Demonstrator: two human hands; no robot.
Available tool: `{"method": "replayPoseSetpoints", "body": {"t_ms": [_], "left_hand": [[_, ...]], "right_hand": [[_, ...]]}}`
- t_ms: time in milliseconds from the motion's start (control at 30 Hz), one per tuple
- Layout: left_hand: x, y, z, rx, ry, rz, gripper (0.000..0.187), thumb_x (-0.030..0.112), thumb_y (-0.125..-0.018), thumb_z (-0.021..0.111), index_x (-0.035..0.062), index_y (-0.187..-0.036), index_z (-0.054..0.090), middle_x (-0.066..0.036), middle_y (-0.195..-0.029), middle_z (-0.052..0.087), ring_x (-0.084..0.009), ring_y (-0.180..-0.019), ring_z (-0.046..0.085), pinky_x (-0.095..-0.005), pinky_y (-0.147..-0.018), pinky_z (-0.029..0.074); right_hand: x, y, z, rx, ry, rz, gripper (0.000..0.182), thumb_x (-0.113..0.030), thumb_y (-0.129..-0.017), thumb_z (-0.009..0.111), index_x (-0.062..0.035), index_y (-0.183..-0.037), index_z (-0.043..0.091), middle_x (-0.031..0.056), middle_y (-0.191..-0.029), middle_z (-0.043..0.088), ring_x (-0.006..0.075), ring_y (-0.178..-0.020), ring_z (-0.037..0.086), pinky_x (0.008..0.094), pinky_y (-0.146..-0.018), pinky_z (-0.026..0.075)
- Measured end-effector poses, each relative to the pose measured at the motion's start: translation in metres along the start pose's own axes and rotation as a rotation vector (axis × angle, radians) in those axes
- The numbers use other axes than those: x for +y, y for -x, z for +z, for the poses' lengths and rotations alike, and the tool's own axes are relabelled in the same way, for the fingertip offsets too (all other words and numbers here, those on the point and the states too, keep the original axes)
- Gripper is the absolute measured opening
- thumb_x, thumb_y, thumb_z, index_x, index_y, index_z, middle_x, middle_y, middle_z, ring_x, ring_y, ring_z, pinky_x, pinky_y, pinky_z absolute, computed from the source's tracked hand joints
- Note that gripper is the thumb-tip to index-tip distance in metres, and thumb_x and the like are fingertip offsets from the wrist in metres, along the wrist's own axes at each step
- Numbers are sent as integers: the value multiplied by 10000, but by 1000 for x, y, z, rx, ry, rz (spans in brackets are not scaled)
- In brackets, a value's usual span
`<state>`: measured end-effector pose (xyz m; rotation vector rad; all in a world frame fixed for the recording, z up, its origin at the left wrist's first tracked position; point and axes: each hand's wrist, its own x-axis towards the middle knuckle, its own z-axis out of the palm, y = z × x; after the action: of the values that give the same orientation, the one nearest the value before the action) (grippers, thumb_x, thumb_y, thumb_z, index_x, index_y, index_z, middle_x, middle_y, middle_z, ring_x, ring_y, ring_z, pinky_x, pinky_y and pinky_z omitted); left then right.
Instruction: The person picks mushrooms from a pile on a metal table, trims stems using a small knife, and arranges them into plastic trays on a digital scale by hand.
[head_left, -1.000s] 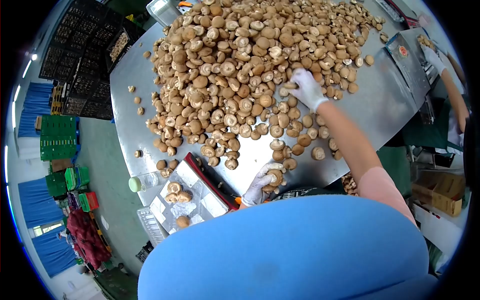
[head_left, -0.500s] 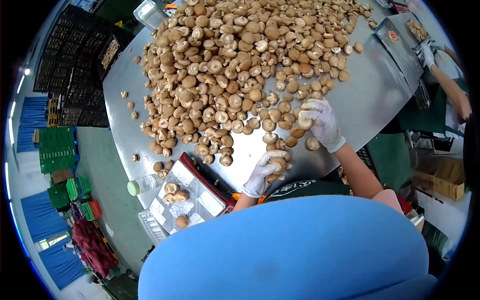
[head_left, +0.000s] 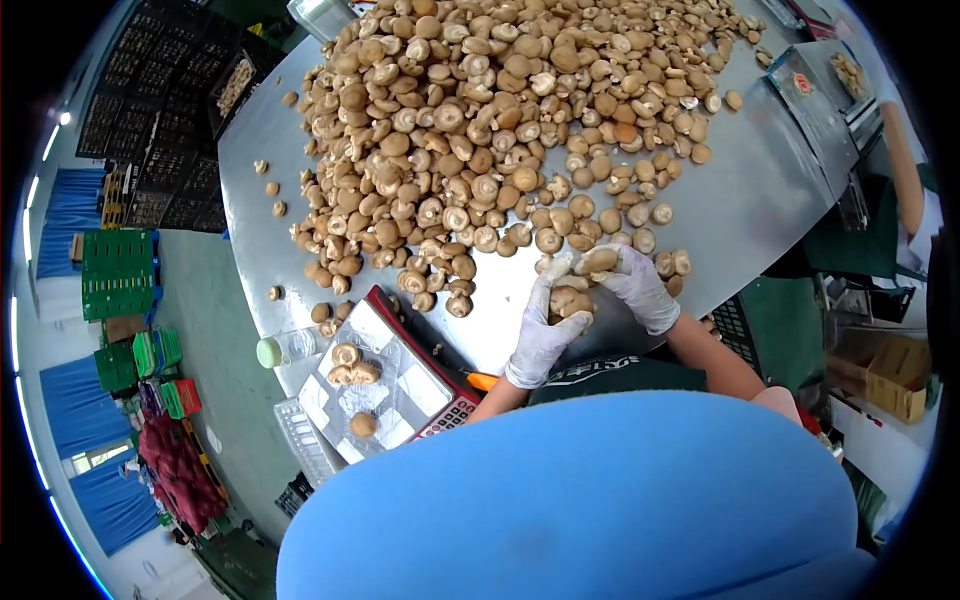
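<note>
A large heap of brown mushrooms (head_left: 450,130) covers much of the metal table (head_left: 740,210). Both my hands wear whitish gloves and meet near the table's front edge. My left hand (head_left: 545,335) is curled round a few mushrooms (head_left: 570,302). Just to its right, my right hand (head_left: 637,288) grips a mushroom (head_left: 597,262) by its fingertips, close beside those in the left. Several loose mushrooms (head_left: 672,265) lie right of my right hand. On the red-edged scale (head_left: 440,395) at left is a clear plastic tray (head_left: 385,390) with several mushrooms in it.
A bottle with a pale green cap (head_left: 270,351) lies left of the scale, near stacked clear trays (head_left: 303,440). At the upper right, a co-worker's arm (head_left: 903,170) reaches by a metal stand (head_left: 812,110). Black crates (head_left: 150,120) and green crates (head_left: 117,275) stand at the left.
My right hand has moved left and down, bringing a mushroom to my left hand. My left hand has shifted slightly right. The co-worker's arm has moved up, and the view has shifted a little.
</note>
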<state>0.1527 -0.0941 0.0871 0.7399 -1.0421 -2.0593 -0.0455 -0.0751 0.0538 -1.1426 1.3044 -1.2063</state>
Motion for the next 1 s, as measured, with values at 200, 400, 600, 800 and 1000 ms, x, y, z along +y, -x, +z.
{"method": "replayPoseSetpoints", "body": {"t_ms": [200,400,600,800,1000], "left_hand": [[-4,-4,1,117,-189,70,838,23,-818,704,51,-1547,290,-134,-1342,521,-236,-1228,543,-339,-1047,438],[19,0,-12,-155,-573,-93,786,40,-800,691,35,-1518,371,-136,-1399,513,-210,-1292,497,-319,-1098,379],[20,19,-17,-82,414,-279,885,176,-767,622,6,-1550,246,-158,-1182,543,-247,-857,602,-256,-526,510],[-14,39,-42,-81,889,-254,587,261,-915,546,-16,-1411,401,-231,-1068,597,-241,-833,628,-236,-479,496],[-15,44,-44,-77,932,-246,492,311,-946,524,-32,-1297,488,-207,-1066,615,-229,-791,638,-246,-477,519]], "right_hand": [[-17,-1,-7,-156,106,139,257,-207,-921,664,-11,-1087,679,84,-918,694,160,-871,641,309,-807,508],[-16,-14,-13,-533,287,157,420,-363,-1031,458,-17,-964,685,45,-671,603,109,-597,561,265,-569,439],[-30,-21,0,-472,109,268,534,-419,-1085,297,-25,-1117,656,25,-705,651,96,-637,581,261,-602,459],[-27,-16,8,-447,124,70,500,-376,-1092,293,-21,-1162,638,46,-738,667,127,-664,601,271,-640,475],[-43,-12,22,-452,242,53,408,-298,-1081,358,-17,-1237,609,66,-711,636,172,-672,609,298,-636,476]]}}
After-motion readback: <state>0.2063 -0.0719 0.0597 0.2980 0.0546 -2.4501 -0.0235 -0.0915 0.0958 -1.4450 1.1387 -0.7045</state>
